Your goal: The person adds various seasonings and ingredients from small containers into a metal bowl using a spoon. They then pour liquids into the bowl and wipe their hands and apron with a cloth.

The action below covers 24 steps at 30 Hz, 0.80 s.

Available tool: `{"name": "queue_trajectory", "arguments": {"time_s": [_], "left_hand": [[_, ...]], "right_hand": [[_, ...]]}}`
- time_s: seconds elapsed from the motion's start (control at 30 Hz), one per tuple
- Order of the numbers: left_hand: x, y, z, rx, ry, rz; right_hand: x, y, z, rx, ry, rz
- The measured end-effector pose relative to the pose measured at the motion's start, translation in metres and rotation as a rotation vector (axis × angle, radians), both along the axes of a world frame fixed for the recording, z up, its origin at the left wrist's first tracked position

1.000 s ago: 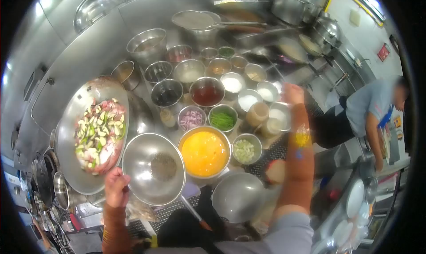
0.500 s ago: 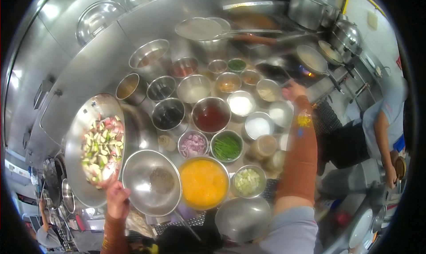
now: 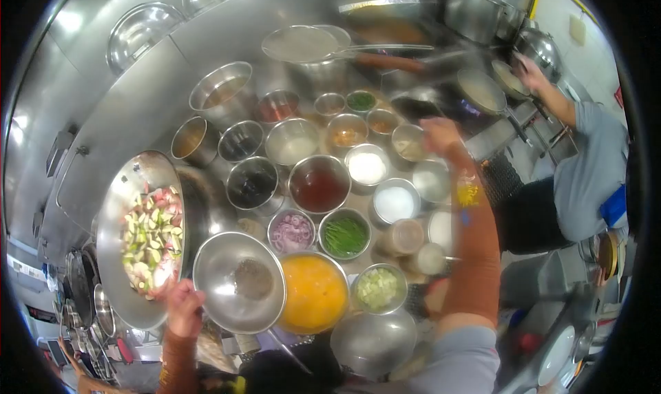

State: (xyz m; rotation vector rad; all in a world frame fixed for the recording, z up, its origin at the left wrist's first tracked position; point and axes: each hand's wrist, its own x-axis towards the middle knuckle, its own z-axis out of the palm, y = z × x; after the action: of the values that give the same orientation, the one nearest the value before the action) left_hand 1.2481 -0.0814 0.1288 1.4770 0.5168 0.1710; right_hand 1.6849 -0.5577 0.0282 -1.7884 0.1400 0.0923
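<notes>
My left hand [image 3: 184, 308] is closed at the left rim of a steel bowl [image 3: 217, 304], gripping it. A small patch of grey-brown ground powder [image 3: 253, 279] lies in that bowl. Just left of the hand is a big steel pan [image 3: 113, 263] of chopped pieces, pale, green and pink. My right hand [image 3: 442, 134] reaches over a small bowl [image 3: 410, 145] of beige contents. Its fingers are drawn together and blurred at the bowl's right rim; whatever they hold cannot be made out. A bowl of yellow egg-like liquid [image 3: 313, 294] partly sits behind the left-hand bowl.
Several steel bowls surround these, holding sliced purple onion [image 3: 291, 232], cut green stalks [image 3: 345, 237], dark red liquid [image 3: 319, 184] and white powder [image 3: 396, 203]. A long-handled strainer [image 3: 301, 44] rests at the back. Another person [image 3: 595, 167] reaches toward a frying pan [image 3: 509, 79] at the stove.
My right hand has moved left and nearer the beige bowl. My left hand and its bowl shifted slightly right against the other bowls. The other person's arm has risen toward the stove.
</notes>
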Motion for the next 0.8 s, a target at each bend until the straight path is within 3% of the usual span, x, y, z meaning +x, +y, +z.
{"name": "queue_trajectory", "arguments": {"time_s": [0.07,0.2,0.33,0.5,0.7,0.8], "left_hand": [[0.006,-0.004,-0.001,-0.028,-0.005,-0.017],[0.01,-0.007,-0.001,-0.035,0.037,-0.009],[0.014,-0.008,-0.004,-0.045,0.047,-0.034],[0.025,-0.006,-0.013,-0.046,0.047,-0.081],[0.051,-0.02,-0.016,-0.063,0.09,-0.187],[0.069,-0.034,-0.013,-0.08,0.122,-0.229]], "right_hand": [[-0.012,0.011,0.006,-0.499,-0.286,0.079],[-0.044,0.038,0.03,-1.078,-0.379,0.124],[-0.087,0.046,0.051,-1.145,-0.55,0.221],[-0.142,0.006,0.089,-1.042,-0.651,-0.233],[-0.162,-0.055,-0.015,-0.876,-0.669,-0.252],[-0.178,-0.034,-0.015,-0.788,-0.649,-0.24]]}}
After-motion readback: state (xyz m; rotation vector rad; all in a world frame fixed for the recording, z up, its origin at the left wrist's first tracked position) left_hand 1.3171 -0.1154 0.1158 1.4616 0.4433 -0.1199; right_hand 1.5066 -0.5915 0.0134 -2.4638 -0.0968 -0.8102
